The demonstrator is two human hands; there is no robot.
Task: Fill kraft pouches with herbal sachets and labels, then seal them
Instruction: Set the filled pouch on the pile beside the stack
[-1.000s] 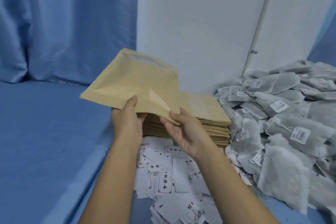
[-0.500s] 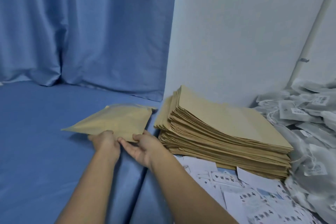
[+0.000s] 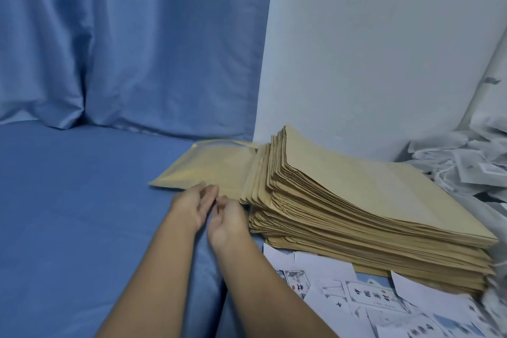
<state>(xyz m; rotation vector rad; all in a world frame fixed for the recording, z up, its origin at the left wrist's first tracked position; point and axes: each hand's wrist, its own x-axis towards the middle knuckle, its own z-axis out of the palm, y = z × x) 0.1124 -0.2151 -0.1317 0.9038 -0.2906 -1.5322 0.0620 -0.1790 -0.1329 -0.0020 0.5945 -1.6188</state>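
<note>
A blue cloth covers the surface under and left of both hands; a blue curtain hangs well beyond them; a white board stands beyond and to the right. A thick stack of kraft pouches lies just right of the right hand; pale sachets heap farther right, past the stack; printed labels lie scattered right of the right forearm. One kraft pouch lies flat on the cloth just ahead of the hands, against the stack's left side. The left hand reaches to its near edge with fairly straight fingers; the right hand, close beside it, has loosely curled fingers; whether they pinch anything I cannot tell.
</note>
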